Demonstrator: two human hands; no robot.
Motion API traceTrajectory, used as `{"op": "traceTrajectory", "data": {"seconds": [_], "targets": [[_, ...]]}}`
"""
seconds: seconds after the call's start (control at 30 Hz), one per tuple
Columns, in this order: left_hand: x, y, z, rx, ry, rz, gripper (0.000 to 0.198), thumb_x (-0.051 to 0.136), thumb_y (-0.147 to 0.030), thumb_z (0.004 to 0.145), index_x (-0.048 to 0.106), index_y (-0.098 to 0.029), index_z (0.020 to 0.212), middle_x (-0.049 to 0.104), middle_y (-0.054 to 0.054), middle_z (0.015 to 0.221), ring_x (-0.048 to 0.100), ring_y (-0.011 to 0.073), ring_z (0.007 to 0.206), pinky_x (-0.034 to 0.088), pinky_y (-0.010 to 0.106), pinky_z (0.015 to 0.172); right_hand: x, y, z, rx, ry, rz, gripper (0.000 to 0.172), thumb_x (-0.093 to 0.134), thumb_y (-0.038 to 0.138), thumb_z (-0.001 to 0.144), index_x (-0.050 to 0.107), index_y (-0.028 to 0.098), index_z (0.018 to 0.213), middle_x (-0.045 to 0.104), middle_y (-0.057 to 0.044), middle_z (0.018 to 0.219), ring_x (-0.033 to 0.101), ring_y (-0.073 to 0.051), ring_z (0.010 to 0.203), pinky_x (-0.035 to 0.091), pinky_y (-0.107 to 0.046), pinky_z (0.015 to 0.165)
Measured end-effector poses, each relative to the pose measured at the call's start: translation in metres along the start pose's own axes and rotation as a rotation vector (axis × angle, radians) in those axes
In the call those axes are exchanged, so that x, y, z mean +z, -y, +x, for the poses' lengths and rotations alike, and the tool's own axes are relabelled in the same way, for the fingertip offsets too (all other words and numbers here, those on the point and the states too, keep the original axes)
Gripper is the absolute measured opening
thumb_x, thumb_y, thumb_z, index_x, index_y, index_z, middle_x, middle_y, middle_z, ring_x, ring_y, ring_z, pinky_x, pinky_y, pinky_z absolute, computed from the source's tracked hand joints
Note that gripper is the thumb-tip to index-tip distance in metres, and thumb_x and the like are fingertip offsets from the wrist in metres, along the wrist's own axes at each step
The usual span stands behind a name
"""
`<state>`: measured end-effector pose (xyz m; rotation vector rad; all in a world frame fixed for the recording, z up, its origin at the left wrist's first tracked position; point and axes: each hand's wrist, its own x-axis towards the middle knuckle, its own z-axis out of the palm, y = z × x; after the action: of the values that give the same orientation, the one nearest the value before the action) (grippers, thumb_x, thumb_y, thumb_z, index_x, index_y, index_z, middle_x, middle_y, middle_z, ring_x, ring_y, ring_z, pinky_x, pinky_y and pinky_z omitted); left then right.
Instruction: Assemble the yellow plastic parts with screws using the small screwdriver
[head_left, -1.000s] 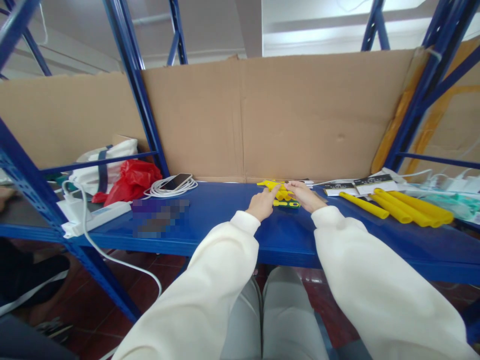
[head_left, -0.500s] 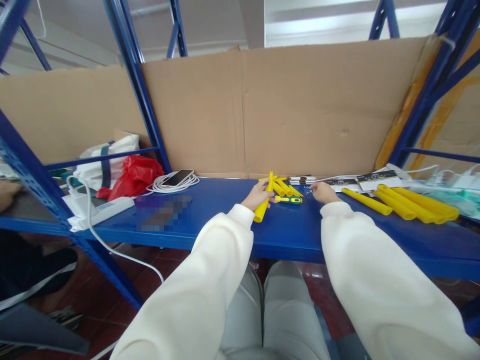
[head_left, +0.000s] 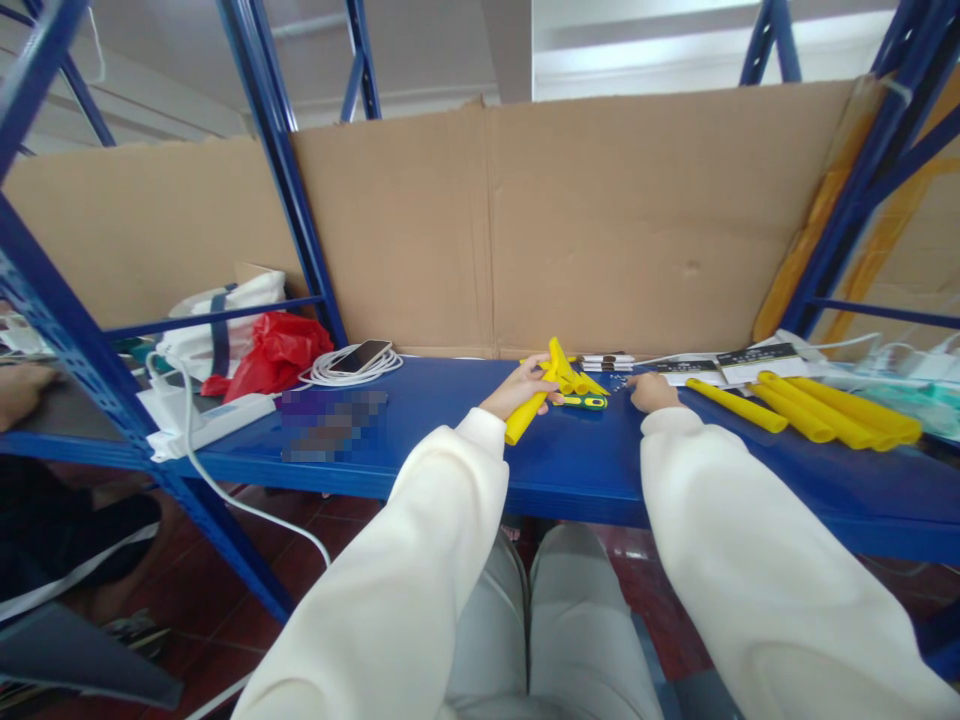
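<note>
My left hand (head_left: pixel 525 384) is closed round a yellow tube (head_left: pixel 520 424), which is tilted with its wide end toward me and its upper end leaning right. Just behind and right of it, several smaller yellow pieces (head_left: pixel 592 385) lie on the blue shelf (head_left: pixel 450 450). A green and yellow screwdriver handle (head_left: pixel 586 401) rests in front of them. My right hand (head_left: pixel 654 391) is down on the shelf beside a scatter of tiny pale pieces (head_left: pixel 619 382). Its fingers are drawn together, and anything between them is too small to make out.
Several long yellow tubes (head_left: pixel 844 415) lie to the right, before black and white printed cards (head_left: pixel 757 362). On the left are a phone (head_left: pixel 362 356) on a coiled white cable, a red bag (head_left: pixel 274 355) and a power strip (head_left: pixel 225 420). Another person's hand (head_left: pixel 22 393) shows far left.
The tube in my left hand has tipped, its upper end swinging right. My right hand has shifted slightly, staying by the tiny pieces. The view has moved a little.
</note>
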<state>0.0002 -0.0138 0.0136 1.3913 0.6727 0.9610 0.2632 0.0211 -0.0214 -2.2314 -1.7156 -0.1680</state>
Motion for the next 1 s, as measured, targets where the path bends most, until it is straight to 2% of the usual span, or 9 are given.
{"op": "traceTrajectory", "data": {"seconds": [0.13,0.23,0.47,0.6,0.73,0.9,1.0], "targets": [[-0.002,0.002,0.000,0.012,0.022,0.036,0.066,0.062,-0.004,0.074,0.046,-0.021,0.135,0.066,0.011,0.117,0.067,0.0108,0.059,0.039,0.017,0.042,0.007,-0.004,0.007,-0.053,-0.042,0.031,0.040,0.058,0.013,0.079,0.076,0.025,0.112,0.068,-0.017,0.116,0.061,-0.032,0.115,0.052,-0.044,0.089],[-0.002,0.003,0.001,0.006,0.018,0.050,0.066,0.061,-0.004,0.074,0.045,-0.022,0.136,0.066,0.010,0.116,0.067,0.0108,0.060,0.039,0.016,0.042,0.008,-0.002,0.007,-0.094,-0.025,0.040,0.037,0.058,0.013,0.080,0.076,0.024,0.111,0.068,-0.017,0.115,0.062,-0.032,0.114,0.050,-0.044,0.093],[0.000,0.001,0.001,-0.021,0.012,0.050,0.067,0.059,-0.002,0.074,0.043,-0.022,0.137,0.066,0.009,0.115,0.067,0.0103,0.057,0.039,0.016,0.041,-0.006,0.014,-0.007,-0.177,0.036,-0.107,0.033,0.051,0.014,0.090,0.075,0.018,0.112,0.065,-0.020,0.123,0.060,-0.031,0.122,0.046,-0.042,0.099],[-0.001,0.001,0.001,-0.022,0.010,0.045,0.066,0.060,-0.002,0.074,0.044,-0.021,0.135,0.067,0.009,0.111,0.067,0.0108,0.058,0.039,0.016,0.041,-0.011,0.024,-0.012,-0.229,0.054,-0.179,0.030,0.047,0.008,0.090,0.074,0.010,0.103,0.067,-0.025,0.117,0.064,-0.032,0.115,0.049,-0.041,0.094],[-0.001,0.002,0.001,-0.023,0.014,0.050,0.065,0.060,-0.002,0.075,0.044,-0.021,0.135,0.067,0.008,0.110,0.067,0.0113,0.059,0.040,0.017,0.041,-0.010,0.027,-0.012,-0.234,0.058,-0.199,0.030,0.051,0.004,0.085,0.073,0.010,0.105,0.069,-0.026,0.113,0.067,-0.030,0.111,0.050,-0.037,0.089],[-0.002,0.003,0.003,-0.018,0.016,0.060,0.064,0.061,-0.003,0.076,0.045,-0.022,0.135,0.066,0.007,0.109,0.068,0.0117,0.060,0.041,0.017,0.041,-0.008,0.023,-0.010,-0.175,0.027,-0.098,0.029,0.052,0.005,0.082,0.072,0.007,0.103,0.069,-0.026,0.113,0.067,-0.032,0.111,0.051,-0.037,0.089],[-0.003,0.004,0.003,-0.014,0.021,0.064,0.065,0.063,-0.004,0.075,0.045,-0.022,0.135,0.066,0.007,0.109,0.068,0.0120,0.060,0.041,0.017,0.042,-0.009,0.023,-0.005,-0.118,-0.081,0.099,0.027,0.051,0.006,0.081,0.073,0.011,0.096,0.071,-0.022,0.109,0.067,-0.030,0.107,0.050,-0.036,0.090]]}}
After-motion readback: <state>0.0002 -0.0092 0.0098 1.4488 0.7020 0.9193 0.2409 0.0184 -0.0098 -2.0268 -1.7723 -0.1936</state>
